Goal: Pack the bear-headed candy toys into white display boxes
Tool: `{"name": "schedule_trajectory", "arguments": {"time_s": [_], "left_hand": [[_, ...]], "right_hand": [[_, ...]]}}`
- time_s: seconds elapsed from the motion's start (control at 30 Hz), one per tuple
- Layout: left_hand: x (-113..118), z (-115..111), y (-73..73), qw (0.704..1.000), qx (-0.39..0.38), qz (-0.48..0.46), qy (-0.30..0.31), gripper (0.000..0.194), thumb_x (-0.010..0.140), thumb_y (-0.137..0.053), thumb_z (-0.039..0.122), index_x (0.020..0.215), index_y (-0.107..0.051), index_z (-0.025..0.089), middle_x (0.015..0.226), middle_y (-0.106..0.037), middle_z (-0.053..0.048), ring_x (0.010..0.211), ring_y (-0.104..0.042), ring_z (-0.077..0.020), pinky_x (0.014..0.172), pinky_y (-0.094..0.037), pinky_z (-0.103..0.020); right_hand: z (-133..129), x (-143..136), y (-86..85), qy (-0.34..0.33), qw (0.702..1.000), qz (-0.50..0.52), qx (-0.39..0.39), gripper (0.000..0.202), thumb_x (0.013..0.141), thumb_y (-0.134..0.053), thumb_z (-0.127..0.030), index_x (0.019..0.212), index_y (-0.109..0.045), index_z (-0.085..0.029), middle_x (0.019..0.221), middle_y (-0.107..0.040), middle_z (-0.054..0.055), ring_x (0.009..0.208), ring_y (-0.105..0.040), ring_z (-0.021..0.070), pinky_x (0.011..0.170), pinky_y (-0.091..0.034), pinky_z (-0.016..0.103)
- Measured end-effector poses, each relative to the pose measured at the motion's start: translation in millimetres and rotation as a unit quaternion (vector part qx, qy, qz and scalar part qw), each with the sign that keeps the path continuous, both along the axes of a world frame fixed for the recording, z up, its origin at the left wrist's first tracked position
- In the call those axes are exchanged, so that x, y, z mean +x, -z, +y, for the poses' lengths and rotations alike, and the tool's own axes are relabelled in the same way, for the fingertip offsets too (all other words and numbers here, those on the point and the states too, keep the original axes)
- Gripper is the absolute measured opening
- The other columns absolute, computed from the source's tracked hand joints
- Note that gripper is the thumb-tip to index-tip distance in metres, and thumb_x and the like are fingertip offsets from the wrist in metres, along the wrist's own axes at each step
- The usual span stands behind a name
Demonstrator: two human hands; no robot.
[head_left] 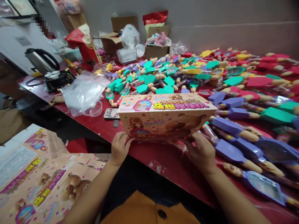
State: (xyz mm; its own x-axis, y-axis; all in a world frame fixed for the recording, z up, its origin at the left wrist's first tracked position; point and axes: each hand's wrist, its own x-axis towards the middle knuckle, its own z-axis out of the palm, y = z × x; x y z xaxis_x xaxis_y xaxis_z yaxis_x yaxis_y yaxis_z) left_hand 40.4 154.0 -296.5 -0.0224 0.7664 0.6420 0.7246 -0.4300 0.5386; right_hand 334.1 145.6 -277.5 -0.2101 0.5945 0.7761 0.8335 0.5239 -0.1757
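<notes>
A printed cardboard box [168,116] with bear pictures and colourful lettering stands at the near edge of the red table. At its lower left corner my left hand [120,147] pinches the card between thumb and fingers. My right hand [199,152] grips the lower right corner the same way. The box's underside and far side are hidden. Close to my right hand lie purple bear-handled toys [230,151] with clear windows. Flat printed box cards [56,183] of the same pattern are stacked at the lower left, beside my left forearm.
Many green, red, yellow and purple toys [147,79] cover the red table [149,155]. Clear plastic bags [83,91] and a phone [111,114] lie left of the box. Further back are a kettle [42,60], an open carton [109,43] and a plastic basket [126,56].
</notes>
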Motion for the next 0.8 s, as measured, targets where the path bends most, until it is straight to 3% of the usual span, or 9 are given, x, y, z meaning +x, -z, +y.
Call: {"name": "schedule_trajectory", "arguments": {"time_s": [0.1,0.3,0.53,0.63,0.8], "left_hand": [[-1.0,5.0,3.4,0.998,-0.037,-0.039,0.010,0.020,0.080,-0.064,0.036,0.085,-0.060,0.017,0.096,-0.061,-0.007,0.091,-0.062,-0.0183,0.082,-0.053,-0.032],[-0.2,13.7,9.1,0.985,-0.108,-0.129,0.035,0.028,0.082,-0.059,0.042,0.095,-0.055,0.017,0.081,-0.067,-0.002,0.070,-0.067,-0.0139,0.066,-0.056,-0.026],[0.7,12.3,3.7,0.982,-0.127,-0.137,0.038,0.015,0.081,-0.062,0.030,0.091,-0.065,0.018,0.091,-0.067,-0.004,0.083,-0.064,-0.0148,0.078,-0.052,-0.025],[1.2,9.3,2.5,0.981,-0.130,-0.139,0.029,0.015,0.083,-0.061,0.028,0.094,-0.064,0.019,0.086,-0.065,-0.002,0.078,-0.062,-0.0134,0.076,-0.050,-0.024],[-1.4,15.1,-2.7,0.982,-0.130,-0.130,0.044,0.007,0.080,-0.064,0.025,0.083,-0.066,0.019,0.079,-0.058,0.001,0.073,-0.057,-0.0114,0.068,-0.045,-0.021]], "right_hand": [[2.6,-1.1,-2.6,-0.011,1.000,-0.008,0.018,0.010,0.091,-0.055,-0.023,0.084,-0.051,-0.017,0.068,-0.055,0.000,0.059,-0.053,0.0126,0.058,-0.044,0.024],[10.4,-4.8,5.1,0.003,0.996,-0.033,0.083,0.008,0.091,-0.054,-0.023,0.086,-0.052,-0.017,0.070,-0.056,0.002,0.062,-0.055,0.0144,0.058,-0.047,0.025],[13.3,-3.1,6.6,-0.010,0.998,-0.031,0.054,0.014,0.090,-0.056,-0.024,0.080,-0.050,-0.017,0.066,-0.055,0.001,0.060,-0.054,0.0144,0.056,-0.045,0.026],[14.2,-4.1,4.1,-0.037,0.997,-0.045,0.046,0.008,0.089,-0.057,-0.020,0.084,-0.053,-0.016,0.069,-0.057,0.001,0.062,-0.055,0.0143,0.059,-0.047,0.026],[16.3,1.8,5.8,-0.024,0.998,-0.026,0.048,0.007,0.085,-0.061,-0.014,0.085,-0.054,-0.015,0.071,-0.059,0.003,0.065,-0.058,0.0159,0.062,-0.048,0.027]]}}
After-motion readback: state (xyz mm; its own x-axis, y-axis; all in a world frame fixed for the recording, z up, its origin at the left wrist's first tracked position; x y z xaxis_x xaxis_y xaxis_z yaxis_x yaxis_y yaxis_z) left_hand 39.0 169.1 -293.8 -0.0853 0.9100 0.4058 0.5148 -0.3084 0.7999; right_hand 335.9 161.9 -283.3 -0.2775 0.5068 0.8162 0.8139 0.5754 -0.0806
